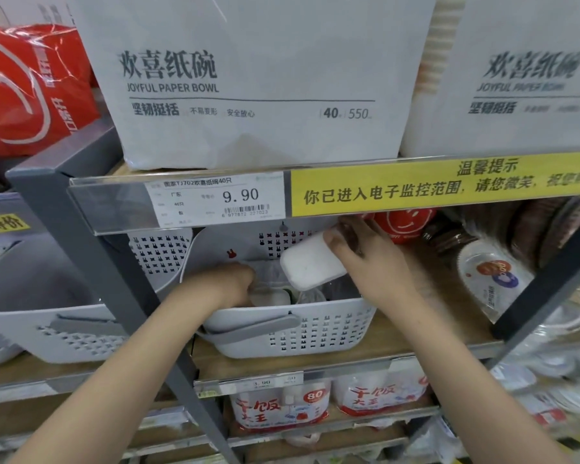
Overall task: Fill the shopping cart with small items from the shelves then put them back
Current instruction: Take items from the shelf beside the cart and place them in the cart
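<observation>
A pale grey perforated basket [315, 333] stands on the middle shelf, holding several small white and clear-wrapped items [275, 296]. My right hand [365, 259] holds a white rounded rectangular pack [310, 264] above the basket's right side, thumb over its top end. My left hand [233, 283] reaches down into the basket among the wrapped items; its fingers are hidden behind the contents, so what they hold is unclear. No shopping cart is in view.
Large white paper-bowl packs [248, 82] sit on the shelf above, behind a price rail [215, 202]. A grey upright post [114, 283] crosses in front at the left. Another grey basket [47, 313] stands at left. Stacked plates [493, 279] fill the right; bagged goods [282, 410] lie below.
</observation>
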Available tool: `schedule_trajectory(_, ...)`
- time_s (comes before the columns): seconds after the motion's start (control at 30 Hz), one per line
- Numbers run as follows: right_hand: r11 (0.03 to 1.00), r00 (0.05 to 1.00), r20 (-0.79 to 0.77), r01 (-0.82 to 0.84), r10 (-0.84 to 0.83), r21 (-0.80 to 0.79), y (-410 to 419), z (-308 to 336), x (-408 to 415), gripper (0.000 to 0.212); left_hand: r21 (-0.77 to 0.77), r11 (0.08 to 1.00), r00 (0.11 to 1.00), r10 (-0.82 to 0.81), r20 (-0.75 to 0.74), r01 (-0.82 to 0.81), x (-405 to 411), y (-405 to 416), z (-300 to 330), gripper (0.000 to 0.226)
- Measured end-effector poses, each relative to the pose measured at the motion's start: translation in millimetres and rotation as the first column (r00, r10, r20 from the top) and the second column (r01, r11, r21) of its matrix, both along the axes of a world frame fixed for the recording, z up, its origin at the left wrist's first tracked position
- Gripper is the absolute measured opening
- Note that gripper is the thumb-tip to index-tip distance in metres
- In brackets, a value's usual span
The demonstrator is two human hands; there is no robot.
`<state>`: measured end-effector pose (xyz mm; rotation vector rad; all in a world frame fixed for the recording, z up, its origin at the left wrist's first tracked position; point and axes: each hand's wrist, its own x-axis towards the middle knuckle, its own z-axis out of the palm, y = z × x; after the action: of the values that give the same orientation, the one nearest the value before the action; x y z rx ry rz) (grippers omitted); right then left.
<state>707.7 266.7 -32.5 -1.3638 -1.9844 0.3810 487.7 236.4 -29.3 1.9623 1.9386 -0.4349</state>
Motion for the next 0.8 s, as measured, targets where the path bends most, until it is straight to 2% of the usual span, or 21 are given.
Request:
schedule_trajectory(0.1, 1.0, 0.998, -0.06, -0.003, 0.003, 0.001, -1, 0, 0, 0.05, 0.019, 1.0, 0.998, -0.016, -0.053, 0.017, 5, -1, 1, 0.028)
schedule_trajectory(0.23, 1.0, 0.998, -0.055, 0.0, 0.001, 0.004, -1, -1, 0, 0.05, 0.016, 1.0, 0.997, -0.007, -0.079, 0.008, 11, -4, 5, 0.018)
schedule_trajectory(0.33, 1.0, 0.998, -0.065, 0.0, 0.0, -0.006, -1, -1, 1, 0.04, 0.019, 0.999, 0.995, 0.028, -0.099, -0.026, 22, -4, 7, 0.027)
schedule_trajectory(0.43, 1.0, 0.998, -0.065, -0.007, 0.007, 0.005, -1, -2, 0, 0.043, -0.005, 1.0, 0.991, 0.001, -0.135, -0.002, 30, -1, 7, 0.03)
schedule_trajectory(0.53, 1.0, 0.998, -0.068, -0.008, 0.009, 0.008, 0, -2, 1, 0.041, -0.045, 0.998, 0.988, -0.038, -0.149, 0.031, 29, 1, 6, 0.022)
schedule_trajectory(0.6, 1.0, 0.996, -0.087, -0.011, 0.011, 0.006, -1, -1, 1, 0.037, -0.004, 0.998, 0.989, -0.07, -0.133, 0.07, 20, -1, 6, 0.011)
schedule_trajectory(0.73, 1.0, 0.993, -0.117, -0.019, 0.018, -0.007, -2, 1, 2, 0.044, 0.151, 0.989, 0.998, 0.001, 0.067, -0.011, 1, -11, 24, 0.032)
schedule_trajectory(0.8, 1.0, 0.989, -0.146, -0.025, 0.024, -0.002, -2, 0, 2, 0.052, 0.27, 0.961, 0.993, 0.03, 0.116, -0.061, -3, -23, 39, 0.039)
